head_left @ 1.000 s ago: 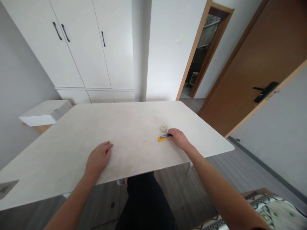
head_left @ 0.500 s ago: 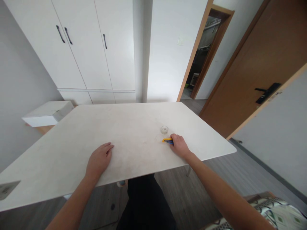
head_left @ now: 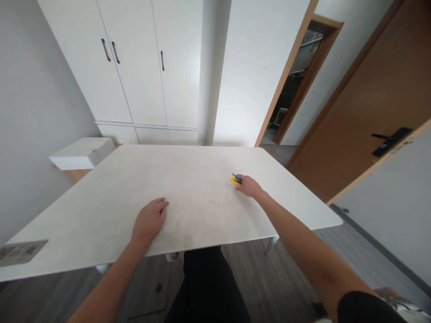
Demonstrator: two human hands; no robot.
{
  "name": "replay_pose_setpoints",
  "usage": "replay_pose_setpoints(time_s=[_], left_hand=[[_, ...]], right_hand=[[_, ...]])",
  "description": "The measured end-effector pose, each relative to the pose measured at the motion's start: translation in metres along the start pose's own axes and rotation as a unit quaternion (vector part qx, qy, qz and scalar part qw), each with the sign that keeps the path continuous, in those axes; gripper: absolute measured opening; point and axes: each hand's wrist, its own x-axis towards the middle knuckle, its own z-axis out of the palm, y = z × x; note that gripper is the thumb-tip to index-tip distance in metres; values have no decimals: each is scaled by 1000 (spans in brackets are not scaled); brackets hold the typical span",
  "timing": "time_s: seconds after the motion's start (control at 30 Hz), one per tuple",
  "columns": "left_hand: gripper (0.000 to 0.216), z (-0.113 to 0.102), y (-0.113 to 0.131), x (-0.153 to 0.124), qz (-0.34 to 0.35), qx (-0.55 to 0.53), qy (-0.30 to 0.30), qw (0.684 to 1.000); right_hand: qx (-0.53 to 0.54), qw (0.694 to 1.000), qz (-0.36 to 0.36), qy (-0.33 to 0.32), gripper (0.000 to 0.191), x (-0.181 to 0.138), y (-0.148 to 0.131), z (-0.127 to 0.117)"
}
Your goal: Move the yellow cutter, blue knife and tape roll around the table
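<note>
My right hand [head_left: 248, 185] is closed around a yellow utility knife [head_left: 235, 181] and a slim blue pointed tool [head_left: 237, 177], whose ends stick out to the left of my fingers. It is over the right part of the white table [head_left: 188, 179]. The roll of clear tape seen earlier does not show now; my hand covers that area, and I cannot tell whether it holds the roll. My left hand [head_left: 150, 220] rests palm down near the front edge, fingers lying on the tabletop and holding nothing.
A label [head_left: 22, 253] is on the table's left front corner. Beyond the table stand white cupboards [head_left: 144, 67], with a white box-like unit [head_left: 84, 152] at the left. A brown door [head_left: 357, 89] stands at the right. My legs [head_left: 207, 287] are below the front edge.
My right hand has moved away from me to where the tape roll lay, and the roll is out of sight. The view has shifted slightly left. My left hand stays on the table.
</note>
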Motion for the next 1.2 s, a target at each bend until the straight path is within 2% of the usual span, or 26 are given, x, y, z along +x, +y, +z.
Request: replay_pose_setpoints(time_s=[0.17, 0.27, 0.33, 0.43, 0.57, 0.73, 0.87, 1.0, 1.1, 1.2], left_hand=[[41, 0, 2, 0, -1, -6, 5, 1000], [39, -1, 5, 1, -1, -9, 10, 1000], [38, -1, 7, 1, -3, -11, 10, 1000], [36, -2, 10, 1, -14, -14, 7, 1000], [34, -5, 12, 1, -24, -21, -4, 999], [33, -8, 14, 2, -32, -32, -24, 999], [31, -6, 15, 1, -39, -52, -24, 998], [35, -3, 15, 0, -52, -62, -26, 996], [42, -3, 14, -1, -58, -67, -19, 996], [43, -3, 15, -2, -69, -89, -25, 993]], right_hand=[[-59, 995, 0, -74, 49, 6, -7, -5], [-70, 994, -3, -80, 44, 7, -20, -9], [-66, 995, -18, -72, 41, 9, -40, -11], [-41, 995, -64, -61, 38, 15, -87, -12], [-9, 985, -163, -58, 37, 22, -176, -6], [-4, 958, -280, -68, 44, 20, -293, 12], [-9, 941, -322, -98, 48, 12, -367, 35], [-3, 934, -336, -123, 46, 4, -407, 62], [-5, 938, -318, -138, 52, 0, -415, 76], [20, 947, -295, -127, 66, -6, -412, 73]])
